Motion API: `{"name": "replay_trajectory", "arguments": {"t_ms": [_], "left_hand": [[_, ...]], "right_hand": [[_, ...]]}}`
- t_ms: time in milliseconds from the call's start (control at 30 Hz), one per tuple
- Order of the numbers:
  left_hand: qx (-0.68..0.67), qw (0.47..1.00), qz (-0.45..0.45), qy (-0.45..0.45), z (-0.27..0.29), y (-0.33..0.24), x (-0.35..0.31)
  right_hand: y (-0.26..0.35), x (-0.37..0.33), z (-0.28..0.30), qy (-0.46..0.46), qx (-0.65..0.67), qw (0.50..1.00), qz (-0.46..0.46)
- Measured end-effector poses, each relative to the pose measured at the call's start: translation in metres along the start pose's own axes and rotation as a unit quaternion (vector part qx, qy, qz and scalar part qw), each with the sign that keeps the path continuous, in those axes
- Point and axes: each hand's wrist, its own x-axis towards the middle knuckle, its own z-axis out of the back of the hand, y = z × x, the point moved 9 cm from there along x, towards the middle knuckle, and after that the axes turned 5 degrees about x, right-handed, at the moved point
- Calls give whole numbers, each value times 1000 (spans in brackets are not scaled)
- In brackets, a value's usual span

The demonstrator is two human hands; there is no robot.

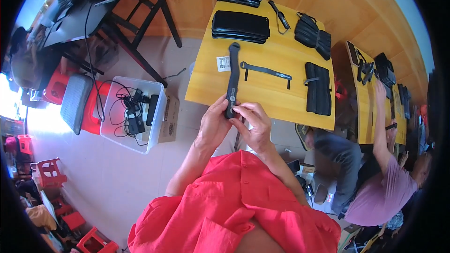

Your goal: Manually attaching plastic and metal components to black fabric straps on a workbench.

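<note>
Both my hands are in front of me at the near edge of the yellow table (pixel 204 86). My left hand (pixel 212 124) is closed on the lower end of a black strap (pixel 233 72). My right hand (pixel 254 125) pinches the same end with thumb and forefinger. The strap points away from me over the tabletop, its rounded loop end farthest off. Just right of it lies a second dark strap (pixel 267 70), with short black pieces beside it. A small white label (pixel 223 63) lies left of the held strap.
Flat black pouches (pixel 241 26) are stacked at the back, near banded black bundles (pixel 318 89) on the right. A clear plastic bin (pixel 157 129) of cables stands on the floor at left, by a red chair (pixel 93 119). A person in pink (pixel 382 192) works at another table.
</note>
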Motion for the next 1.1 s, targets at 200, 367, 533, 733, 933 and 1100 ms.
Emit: {"name": "replay_trajectory", "arguments": {"t_ms": [200, 367, 533, 733, 933, 1100], "left_hand": [[9, 998, 19, 56, -12, -6, -6], [2, 999, 21, 50, -14, -4, -8], [16, 999, 22, 29, -11, 0, -7], [24, 999, 21, -2, -5, 4, -6], [29, 999, 17, -11, -5, 5, -7], [43, 999, -3, -32, -6, 2, -6]], "right_hand": [[-2, 5, 17, -11, 138, 988, -62], [11, 13, 28, 16, 113, 993, -40], [14, 17, 32, 45, 88, 995, -15], [23, 20, 31, 76, 23, 996, 40], [25, 21, 29, 102, 10, 993, 50], [29, 18, 25, 113, -59, 989, 74]]}}
